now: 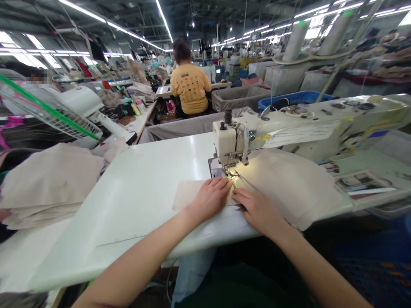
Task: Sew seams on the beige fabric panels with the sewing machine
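Fingers stretched and lying flat, my left hand (212,196) presses a small beige fabric piece (187,193) onto the table just in front of the sewing machine's (228,145) needle area. Close on its right, my right hand (260,210) has its fingers bent together at the fabric's edge, below the lit presser foot (231,173). A small dark pointed thing (239,208) shows under the right fingers; I cannot make out what it is. A large beige fabric panel (289,182) spreads right of the needle, beneath the machine arm, its near edge hanging over the table edge.
A stack of beige fabric pieces (48,184) lies left of the white table (138,184). Behind the table are grey cloth-lined bins (180,130) and a blue basket (261,102). A person in a yellow shirt (192,87) sits further back. Thread cones (295,40) stand upper right.
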